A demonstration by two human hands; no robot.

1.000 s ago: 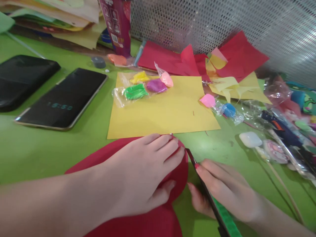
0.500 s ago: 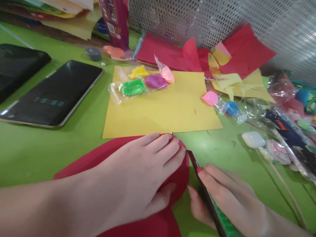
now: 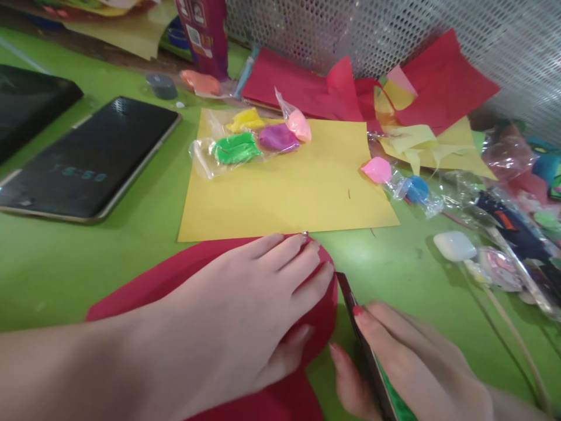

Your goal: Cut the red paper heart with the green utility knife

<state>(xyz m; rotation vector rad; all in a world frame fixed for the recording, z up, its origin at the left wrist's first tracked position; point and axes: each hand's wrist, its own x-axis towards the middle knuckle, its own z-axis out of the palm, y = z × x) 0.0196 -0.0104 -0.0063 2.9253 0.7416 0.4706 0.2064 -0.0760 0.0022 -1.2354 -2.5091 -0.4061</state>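
My left hand (image 3: 258, 298) lies flat on a red paper cut-out (image 3: 144, 280) with rounded lobes, perhaps a heart, its fingers stretched toward the right edge. Much of the paper is hidden under that hand and forearm. In my right hand (image 3: 407, 351) is a utility knife (image 3: 366, 339) with a long dark blade and a green handle, mostly covered by the fingers. The blade's tip meets or nearly meets the paper's right edge, close to my left fingertips. Just beyond the cut-out is a yellow paper sheet (image 3: 272, 199).
Bagged clay lumps, including a green one (image 3: 237, 148), rest on the yellow sheet. A phone (image 3: 96, 158) lies at left. Red paper scraps (image 3: 447, 88) lean by a perforated metal panel (image 3: 350, 35). A white charm (image 3: 454, 246) with a cord and several pens sit at right.
The knife tip has slid slightly down along the paper's right edge with my right hand. My left hand keeps its place on the paper. The view has shifted slightly.
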